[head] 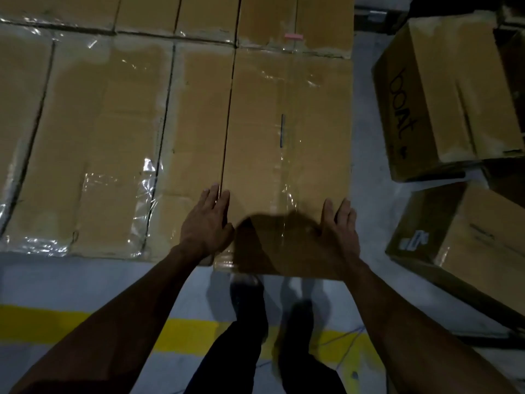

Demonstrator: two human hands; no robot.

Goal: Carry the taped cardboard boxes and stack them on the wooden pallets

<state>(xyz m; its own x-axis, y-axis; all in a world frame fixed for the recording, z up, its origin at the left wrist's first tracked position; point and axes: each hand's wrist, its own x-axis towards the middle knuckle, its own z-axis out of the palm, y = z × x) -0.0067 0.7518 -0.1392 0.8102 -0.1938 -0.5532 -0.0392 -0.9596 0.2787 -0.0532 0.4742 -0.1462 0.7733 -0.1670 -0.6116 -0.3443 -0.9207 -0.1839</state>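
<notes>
Hands flat, fingers spread: left hand (208, 218), right hand (339, 224) press box (287, 155) sides

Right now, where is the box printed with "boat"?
In the head view, the "boat" box sits at the upper right, tilted, across a strip of floor from the box under both hands, with another loose box just below it.

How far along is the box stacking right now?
Done: a full layer of taped boxes lies side by side. In hand: the left hand and right hand press flat on the rightmost box, no closed grip. Left: two loose boxes on the floor at right.
</notes>
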